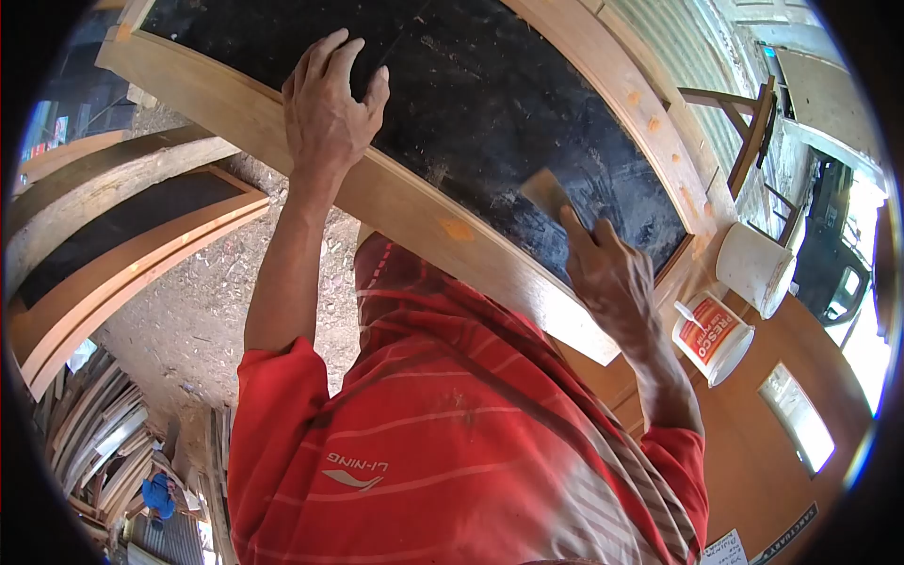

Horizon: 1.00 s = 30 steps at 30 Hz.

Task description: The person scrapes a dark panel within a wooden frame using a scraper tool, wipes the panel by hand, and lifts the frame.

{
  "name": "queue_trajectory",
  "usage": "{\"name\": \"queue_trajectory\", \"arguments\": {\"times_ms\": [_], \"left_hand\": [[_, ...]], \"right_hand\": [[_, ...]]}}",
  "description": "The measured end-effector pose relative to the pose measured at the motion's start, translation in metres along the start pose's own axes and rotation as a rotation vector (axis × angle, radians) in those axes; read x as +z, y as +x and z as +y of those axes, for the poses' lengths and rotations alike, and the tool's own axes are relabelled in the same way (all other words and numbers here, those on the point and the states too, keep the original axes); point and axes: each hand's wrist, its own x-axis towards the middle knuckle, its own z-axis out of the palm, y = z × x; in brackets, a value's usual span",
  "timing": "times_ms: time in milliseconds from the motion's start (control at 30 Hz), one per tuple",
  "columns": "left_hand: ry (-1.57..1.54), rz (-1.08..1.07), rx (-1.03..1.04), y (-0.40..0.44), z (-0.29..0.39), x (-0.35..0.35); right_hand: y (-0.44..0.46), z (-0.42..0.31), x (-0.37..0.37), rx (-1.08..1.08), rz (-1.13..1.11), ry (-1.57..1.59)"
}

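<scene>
Q. What is seen at the far left?

A. A second framed panel (132, 228) is seen there, dark-faced and wood-edged; below it in the view, stacked timber (99, 433) is shown.

Q. And next to the right?

A. The left hand (331, 118) is held at the near rail (405, 200) of the framed black panel (443, 113). Its fingers are parted and slightly bent – nothing is grasped. Whether the rail is touched cannot be told.

Q. How is the black panel placed?

A. It is set across the upper middle, before the red shirt (433, 424). Its wooden frame is marked with orange patches (458, 230); its face is smeared with pale streaks toward the right end.

Q. What is found there?

A. A flat tool (548, 195) – somewhat blurred – is gripped by the right hand (612, 273) over the streaked area. Farther right, a red-labelled tub (713, 331) is shown just beside a whitish pail (750, 266).
</scene>
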Motion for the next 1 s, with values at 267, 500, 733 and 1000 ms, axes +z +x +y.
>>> {"name": "queue_trajectory", "arguments": {"times_ms": [267, 500, 733, 1000], "left_hand": [[0.041, 0.109, 0.069, 0.02, -0.02, -0.013], [-0.349, 0.233, -0.046, -0.011, -0.017, -0.011], [-0.582, 0.167, -0.123, -0.015, -0.025, -0.022], [-0.313, 0.126, -0.033, 0.033, -0.108, -0.049]], "right_hand": [[0.028, -0.022, 0.01, 0.007, 0.132, 0.018], [-0.001, -0.01, 0.007, 0.05, 0.061, -0.044], [0.019, -0.025, 0.004, 0.046, 0.168, 0.052], [0.098, -0.12, 0.016, -0.051, 0.156, 0.147]]}}
